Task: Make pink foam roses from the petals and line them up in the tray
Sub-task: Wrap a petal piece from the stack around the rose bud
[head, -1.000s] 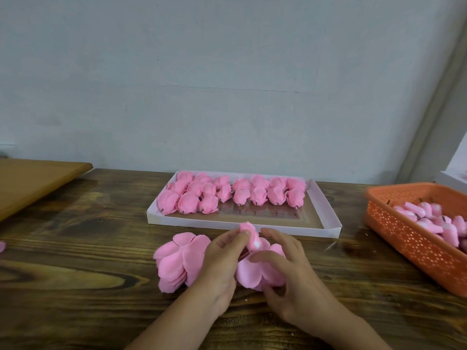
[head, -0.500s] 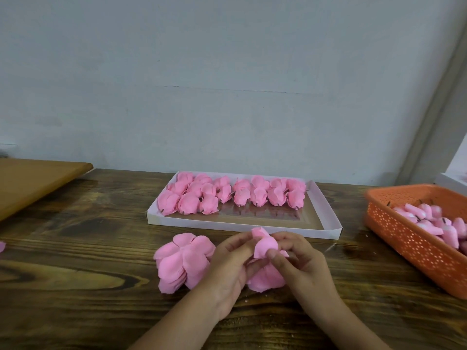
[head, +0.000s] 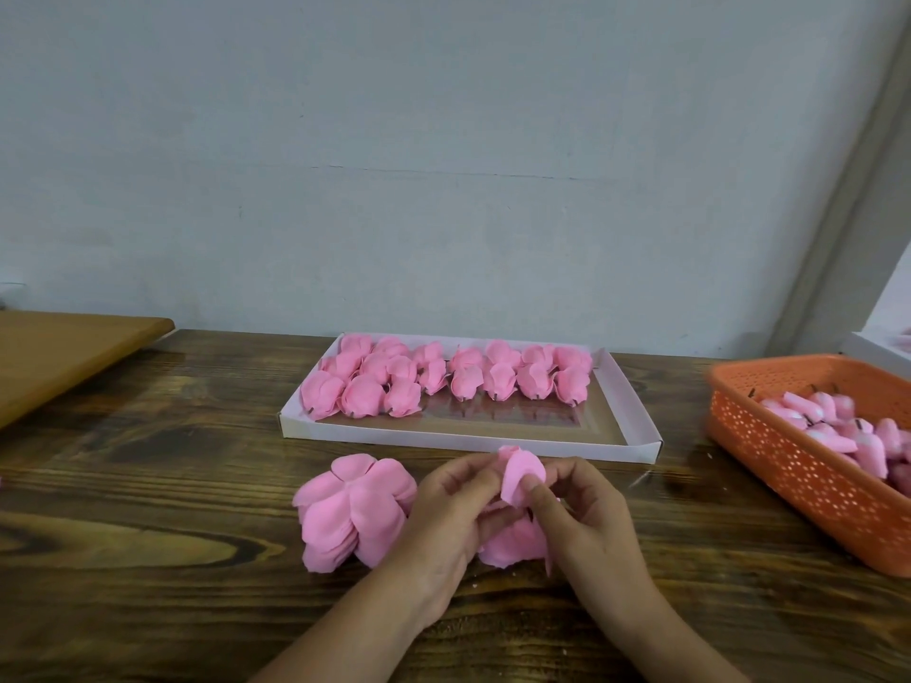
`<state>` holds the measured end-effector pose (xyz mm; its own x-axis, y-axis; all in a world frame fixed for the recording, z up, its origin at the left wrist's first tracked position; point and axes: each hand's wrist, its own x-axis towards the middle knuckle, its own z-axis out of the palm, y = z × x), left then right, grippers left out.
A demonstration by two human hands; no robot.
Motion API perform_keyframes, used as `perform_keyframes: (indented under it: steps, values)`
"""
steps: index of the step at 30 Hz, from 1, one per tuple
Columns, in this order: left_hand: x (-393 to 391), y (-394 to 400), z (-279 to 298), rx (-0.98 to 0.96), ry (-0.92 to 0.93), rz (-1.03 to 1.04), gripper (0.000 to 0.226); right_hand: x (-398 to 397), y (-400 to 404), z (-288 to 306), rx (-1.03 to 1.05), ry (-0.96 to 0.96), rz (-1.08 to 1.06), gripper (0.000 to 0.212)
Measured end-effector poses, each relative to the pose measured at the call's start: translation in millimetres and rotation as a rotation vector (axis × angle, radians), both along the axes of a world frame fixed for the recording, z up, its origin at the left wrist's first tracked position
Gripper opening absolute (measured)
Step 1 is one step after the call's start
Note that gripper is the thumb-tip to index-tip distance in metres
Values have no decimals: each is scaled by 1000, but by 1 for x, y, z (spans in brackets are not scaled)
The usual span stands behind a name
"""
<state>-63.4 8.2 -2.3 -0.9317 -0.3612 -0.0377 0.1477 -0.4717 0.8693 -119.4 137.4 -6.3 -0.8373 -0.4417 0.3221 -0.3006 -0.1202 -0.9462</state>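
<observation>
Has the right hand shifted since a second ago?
Yes. The right hand curled in and drew leftward, toward the petal stack, pinching the petal.

The right hand (head: 581, 515) has curled in closer to the left hand (head: 453, 510). Both now pinch a petal (head: 522, 473) folded upward around the half-made rose.

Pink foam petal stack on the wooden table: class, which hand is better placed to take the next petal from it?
Left. The left hand lies right beside the pink foam petal stack, while the right hand is on the far side of the half-made pink foam rose that both hands pinch.
</observation>
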Motion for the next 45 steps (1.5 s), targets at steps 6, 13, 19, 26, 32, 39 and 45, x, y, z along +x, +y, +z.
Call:
perform_keyframes:
  steps: [6,13,19,26,32,39,45]
  values:
    - [3,0,-2,-127,-2,-50,46,0,1,1,11,-8,-38,7]
    - [1,-1,-4,-137,-45,43,49,-3,-1,-3,22,9,-17,7]
    - [2,0,-6,-135,-22,-4,56,-3,0,0,18,-4,-21,12]
    - [2,-1,-8,-117,-17,47,46,-2,0,4,9,-23,5,12]
    - [0,-5,-3,-5,13,98,42,-8,6,5,51,-164,54,17]
    - [-1,-11,-1,105,26,124,38,-23,18,4,302,-509,205,37]
    - [-2,-12,-3,71,58,170,45,-23,20,3,216,-623,294,45]
